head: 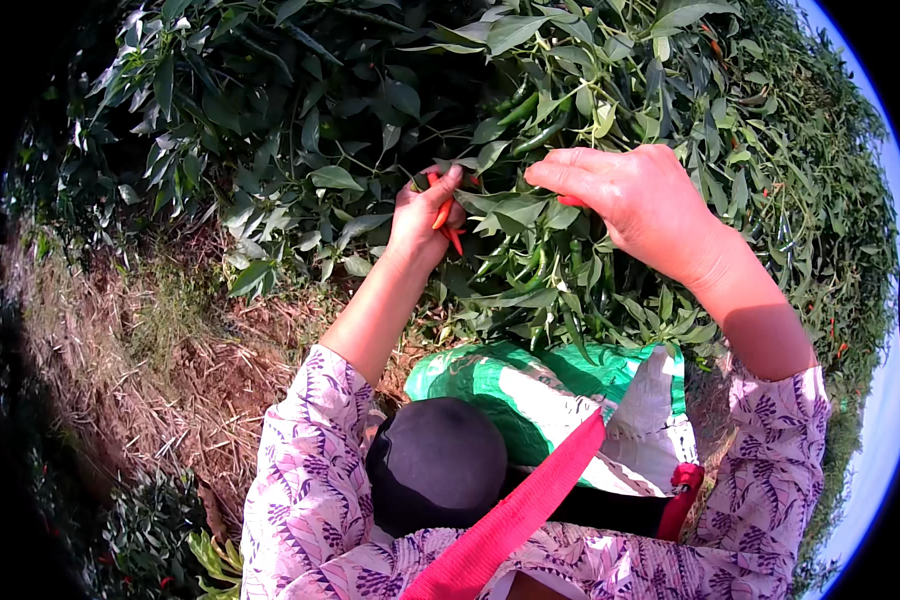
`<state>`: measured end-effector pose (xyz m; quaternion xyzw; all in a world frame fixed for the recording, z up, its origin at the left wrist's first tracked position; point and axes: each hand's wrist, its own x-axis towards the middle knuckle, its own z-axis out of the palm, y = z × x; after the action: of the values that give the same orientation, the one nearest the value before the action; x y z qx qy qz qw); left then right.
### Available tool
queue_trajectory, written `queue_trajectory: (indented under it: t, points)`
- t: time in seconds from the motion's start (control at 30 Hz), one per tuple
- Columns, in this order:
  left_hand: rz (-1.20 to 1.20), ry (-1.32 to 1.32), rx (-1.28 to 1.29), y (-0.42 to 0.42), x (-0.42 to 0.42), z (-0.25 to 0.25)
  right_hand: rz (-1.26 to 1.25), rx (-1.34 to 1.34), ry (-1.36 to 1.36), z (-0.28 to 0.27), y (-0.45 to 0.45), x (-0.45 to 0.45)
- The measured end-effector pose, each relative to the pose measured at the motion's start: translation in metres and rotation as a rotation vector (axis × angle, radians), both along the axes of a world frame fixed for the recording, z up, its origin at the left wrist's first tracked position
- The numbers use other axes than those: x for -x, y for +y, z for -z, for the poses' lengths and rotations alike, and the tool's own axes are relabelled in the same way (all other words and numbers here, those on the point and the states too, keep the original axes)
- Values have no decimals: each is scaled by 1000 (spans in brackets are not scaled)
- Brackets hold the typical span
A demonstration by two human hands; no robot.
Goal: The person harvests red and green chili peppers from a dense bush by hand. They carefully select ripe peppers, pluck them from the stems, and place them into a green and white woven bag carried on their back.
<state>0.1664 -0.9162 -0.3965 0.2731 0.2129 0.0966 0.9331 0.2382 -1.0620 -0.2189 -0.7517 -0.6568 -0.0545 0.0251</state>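
Observation:
My left hand (426, 211) is closed around several red chili peppers (444, 208), which stick out between thumb and fingers among the leaves of a chili plant (521, 210). To its right, my right hand (634, 191) is bent over the same foliage with its fingers pointing left. A bit of a red chili pepper (572, 201) shows under those fingers; the fingertips are partly hidden. Green chili peppers (544, 136) hang just above and below the right hand. Below both hands, a green and white woven sack (649, 420) hangs at my front from a red strap (521, 502).
Dense chili plants (780, 195) fill the top and right side. Dry straw (187, 397) covers the soil at the left, with another low plant (150, 525) at the lower left. My knee in dark cloth (439, 461) is beside the sack.

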Motion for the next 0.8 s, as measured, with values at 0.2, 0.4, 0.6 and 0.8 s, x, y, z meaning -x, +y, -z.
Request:
queue_trajectory:
  t: [0.2,0.4,0.6,0.8]
  points:
    - [-182,23,44,26,16,-12,187,-482,976,-54,-48,44]
    - [-46,115,-551,45,31,-38,491,-249,1380,-46,-140,56]
    - [162,59,-921,0,48,-84,6,-332,906,-21,-53,65]
    - [558,-328,-1427,-91,60,-53,117,195,131,34,90,25]
